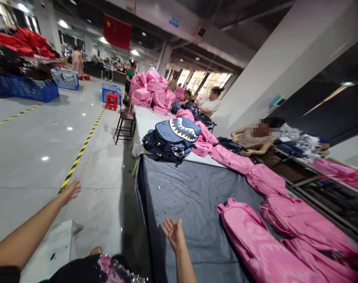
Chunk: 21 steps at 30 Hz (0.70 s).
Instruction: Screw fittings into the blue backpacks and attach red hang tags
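My left hand (69,191) is stretched out over the grey floor to the left of the table, fingers spread, holding nothing. Over the near edge of the grey cloth-covered table (181,192) my right hand (173,232) is raised, palm open and empty. Several flat pink backpacks (255,239) lie in a row along the table's right side, the nearest about a hand's width to the right of my right hand. A dark blue backpack with a shark-mouth print (173,139) sits farther back on the table.
Two people sit at the table's far right side, and others stand by a pile of pink bags (151,92). A wooden chair (125,124) and red stool (111,101) stand in the aisle. A yellow-black floor line (81,149) runs alongside. Blue crates (22,88) are at far left.
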Available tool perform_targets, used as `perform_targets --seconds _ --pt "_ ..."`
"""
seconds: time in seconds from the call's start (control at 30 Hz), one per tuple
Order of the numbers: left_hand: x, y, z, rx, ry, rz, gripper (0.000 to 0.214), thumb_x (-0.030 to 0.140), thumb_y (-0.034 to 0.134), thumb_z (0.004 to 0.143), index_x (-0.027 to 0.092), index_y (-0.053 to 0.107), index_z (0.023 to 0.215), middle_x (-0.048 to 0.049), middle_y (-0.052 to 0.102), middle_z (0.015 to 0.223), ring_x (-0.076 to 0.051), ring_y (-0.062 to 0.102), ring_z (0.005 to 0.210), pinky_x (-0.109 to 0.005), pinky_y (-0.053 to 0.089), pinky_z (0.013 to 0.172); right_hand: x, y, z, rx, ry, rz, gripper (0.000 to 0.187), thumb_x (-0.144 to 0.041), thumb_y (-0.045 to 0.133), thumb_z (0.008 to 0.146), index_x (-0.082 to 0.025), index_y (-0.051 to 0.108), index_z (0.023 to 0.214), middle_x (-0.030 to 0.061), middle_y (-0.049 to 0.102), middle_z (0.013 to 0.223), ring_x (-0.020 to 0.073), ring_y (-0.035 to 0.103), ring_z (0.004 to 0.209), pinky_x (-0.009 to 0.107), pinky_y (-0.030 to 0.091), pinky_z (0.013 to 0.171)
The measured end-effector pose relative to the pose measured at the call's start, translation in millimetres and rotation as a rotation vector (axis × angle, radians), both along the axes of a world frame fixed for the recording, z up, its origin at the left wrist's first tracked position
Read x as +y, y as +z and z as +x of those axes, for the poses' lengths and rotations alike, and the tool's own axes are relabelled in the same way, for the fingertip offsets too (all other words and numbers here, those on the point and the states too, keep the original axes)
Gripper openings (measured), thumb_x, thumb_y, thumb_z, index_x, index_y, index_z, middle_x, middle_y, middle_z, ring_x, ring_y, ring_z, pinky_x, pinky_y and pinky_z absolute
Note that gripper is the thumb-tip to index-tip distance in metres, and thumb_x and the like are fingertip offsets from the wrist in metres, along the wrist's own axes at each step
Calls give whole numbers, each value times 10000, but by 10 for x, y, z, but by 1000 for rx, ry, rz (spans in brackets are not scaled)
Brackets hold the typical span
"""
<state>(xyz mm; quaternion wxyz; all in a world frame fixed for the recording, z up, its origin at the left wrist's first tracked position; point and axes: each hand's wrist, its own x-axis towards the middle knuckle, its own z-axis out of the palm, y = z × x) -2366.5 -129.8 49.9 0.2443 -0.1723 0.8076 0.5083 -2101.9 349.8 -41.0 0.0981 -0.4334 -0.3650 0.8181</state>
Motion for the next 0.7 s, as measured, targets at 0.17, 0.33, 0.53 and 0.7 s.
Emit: perform_targets --seconds 0.17,0.33,0.53,0.7 --pt "1540 397 -2022 76 -130 292 799 680 102 950 183 310 1540 -185 431 1532 -237 530 1317 -368 486 986 713 -79 -914 4 -195 -39 688 -724 290 927 -229 439 1381 177 476 1485 266 498 1361 497 473 1033" --pt "2846 592 -3504 109 -199 356 803 678 86 953 181 271 1556 -160 377 1570 -250 457 1378 -373 452 1011 1818 -209 -2112 70 -331 -40 662 -708 230 945 -251 429 1381 154 426 1532 234 508 1351 457 460 1053" --pt "4006 642 -4835 26 -215 233 783 653 108 977 116 256 1528 -138 392 1542 -255 470 1300 -291 446 874 2643 -191 -3630 91 -436 -89 645 -733 279 927 -236 493 1278 159 576 1359 232 629 1178 447 507 960" --pt "5096 502 -6131 -52 -362 184 921 767 66 896 119 210 1535 -86 538 1362 -169 549 1072 -222 449 765 2987 -313 -4280 69 -606 -118 588 -685 270 969 -191 564 1089 100 678 1059 186 696 883 349 553 774"
